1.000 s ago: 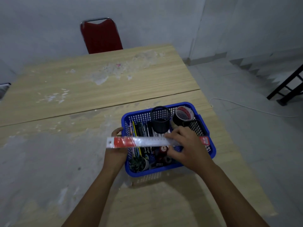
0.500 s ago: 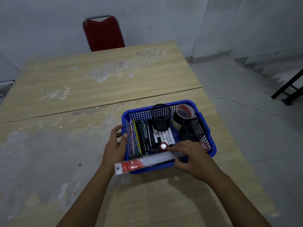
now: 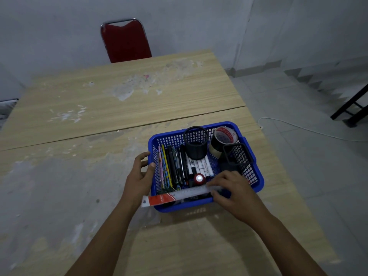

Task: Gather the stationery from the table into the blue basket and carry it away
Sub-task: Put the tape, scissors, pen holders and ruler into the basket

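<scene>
We see a blue basket (image 3: 256, 177) on the near right part of a worn wooden table (image 3: 99, 120). Our left hand (image 3: 139, 179) grips its left rim, thumb hooked over the edge. Our right hand (image 3: 237, 194) pinches a ruler (image 3: 179, 196) lying across the near rim, its red end sticking out left. Inside lie pens (image 3: 175, 164), a black mesh cup (image 3: 196, 142) and tape rolls (image 3: 225, 137). A red chair (image 3: 125, 40) stands at the far side.

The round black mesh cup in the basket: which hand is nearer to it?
Neither clearly. The left hand grips the blue basket's left wall, left of the round black mesh cup; the right hand holds the ruler at the near rim.
</scene>
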